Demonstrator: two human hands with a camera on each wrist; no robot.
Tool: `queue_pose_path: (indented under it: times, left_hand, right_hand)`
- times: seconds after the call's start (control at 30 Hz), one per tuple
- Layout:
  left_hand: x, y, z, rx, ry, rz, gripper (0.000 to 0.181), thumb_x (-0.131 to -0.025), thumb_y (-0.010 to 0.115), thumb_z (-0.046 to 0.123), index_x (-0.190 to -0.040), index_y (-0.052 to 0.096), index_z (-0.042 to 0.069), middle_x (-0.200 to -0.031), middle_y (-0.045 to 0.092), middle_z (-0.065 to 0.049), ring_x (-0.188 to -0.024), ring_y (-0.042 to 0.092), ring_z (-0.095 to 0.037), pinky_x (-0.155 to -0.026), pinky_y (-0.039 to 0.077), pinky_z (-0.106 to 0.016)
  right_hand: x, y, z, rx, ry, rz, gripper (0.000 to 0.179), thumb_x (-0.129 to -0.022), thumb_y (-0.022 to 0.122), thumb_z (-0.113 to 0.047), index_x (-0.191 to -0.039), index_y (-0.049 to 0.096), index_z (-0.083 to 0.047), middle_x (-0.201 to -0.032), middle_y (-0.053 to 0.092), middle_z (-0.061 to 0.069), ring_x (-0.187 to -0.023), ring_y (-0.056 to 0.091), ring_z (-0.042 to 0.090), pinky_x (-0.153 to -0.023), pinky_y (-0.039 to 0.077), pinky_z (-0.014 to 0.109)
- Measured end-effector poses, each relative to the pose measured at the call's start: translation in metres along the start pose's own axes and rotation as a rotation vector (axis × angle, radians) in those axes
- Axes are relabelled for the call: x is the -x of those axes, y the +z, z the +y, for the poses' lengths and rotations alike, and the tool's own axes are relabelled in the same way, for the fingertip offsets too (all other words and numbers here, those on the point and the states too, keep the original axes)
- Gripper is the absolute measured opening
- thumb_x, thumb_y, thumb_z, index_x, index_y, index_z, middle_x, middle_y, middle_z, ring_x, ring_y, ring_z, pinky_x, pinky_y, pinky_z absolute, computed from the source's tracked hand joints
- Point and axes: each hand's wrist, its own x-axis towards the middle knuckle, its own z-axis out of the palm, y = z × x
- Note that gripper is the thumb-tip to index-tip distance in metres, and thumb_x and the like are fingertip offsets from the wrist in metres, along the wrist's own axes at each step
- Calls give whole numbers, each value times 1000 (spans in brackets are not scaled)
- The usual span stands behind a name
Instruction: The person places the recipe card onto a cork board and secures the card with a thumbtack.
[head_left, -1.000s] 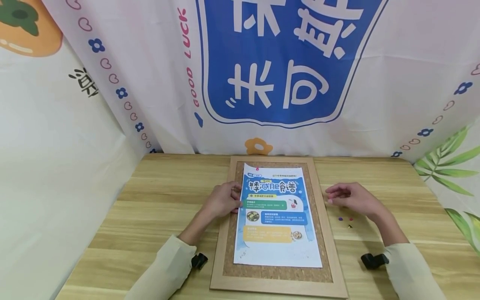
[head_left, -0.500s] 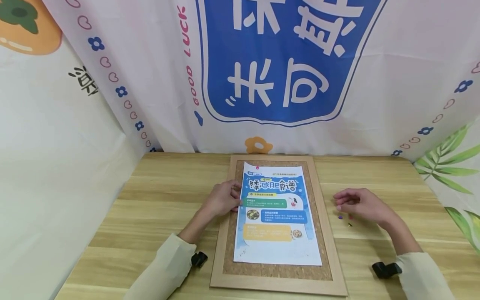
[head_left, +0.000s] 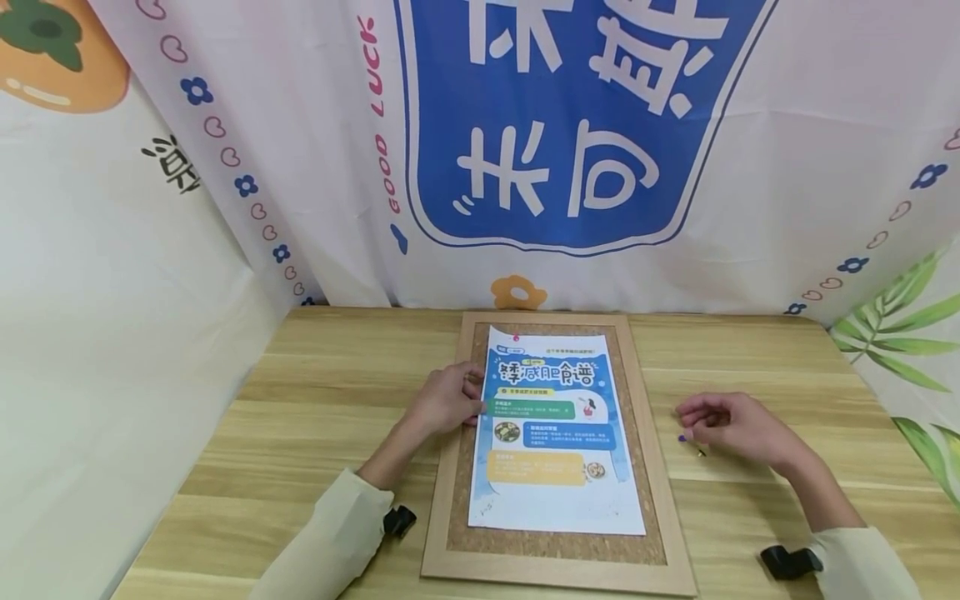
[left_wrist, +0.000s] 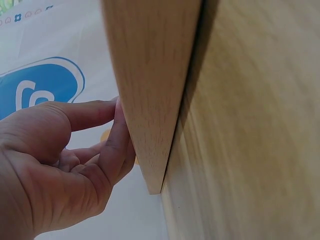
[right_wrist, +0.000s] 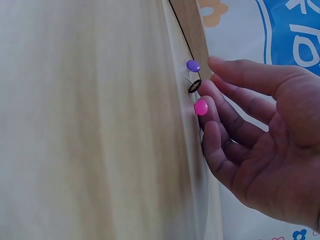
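Note:
A printed sheet of paper (head_left: pixel 555 508) lies on a wood-framed cork board (head_left: pixel 558 543). A pink thumbtack (head_left: pixel 516 337) sits at its top left. My left hand (head_left: pixel 447 398) reaches over the frame's left side and pinches the sheet's left edge with thumb and forefinger; the frame hides the sheet in the left wrist view. My right hand (head_left: pixel 738 429), fingers loosely bent and parted from the thumb, is low over the table beside several loose thumbtacks: a purple one (right_wrist: pixel 193 65), a gold-looking one (right_wrist: pixel 194 86) and a pink one (right_wrist: pixel 201 106). In the head view, this hand hides the loose pink tack.
The wooden table (head_left: pixel 315 400) reaches back to a printed cloth (head_left: pixel 337 208) hanging behind it. A black wrist camera (head_left: pixel 399 522) shows on the left arm, another black wrist camera (head_left: pixel 791 562) on the right.
My right hand has moved right and toward me, from beside the board's right edge to over the loose thumbtacks, covering the pink one. My left hand and the sheet have stayed put.

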Motion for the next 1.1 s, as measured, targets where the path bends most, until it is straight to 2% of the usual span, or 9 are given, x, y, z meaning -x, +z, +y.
queue_pose_path:
  times: [0.47,0.77,1.1]
  left_hand:
    - [0,1,0,-5,4,6,48,-94,77,-4,-139,61,-1,-97,75,-14,-69,72,-17,-61,65,-27]
    - [2,1,-1,-29,28,16,48,-94,77,-3,-139,61,-2,-94,74,-13,-66,72,-16,-60,64,-27]
    - [3,1,-1,-19,35,15,51,-93,77,-4,-141,60,-2,-94,74,-13,-66,72,-16,-61,65,-28]
  right_hand:
    - [9,5,-2,23,-38,-15,27,-96,78,-10,-120,75,1,-105,78,7,-87,68,6,-74,61,22]
    - [8,11,-6,138,-61,25,16,-93,82,-14,-108,80,-8,-97,77,-1,-82,65,1,-72,58,21]
    - [7,15,-7,168,-78,47,8,-96,79,-9,-103,81,-11,-93,77,-3,-81,64,0,-70,57,21]
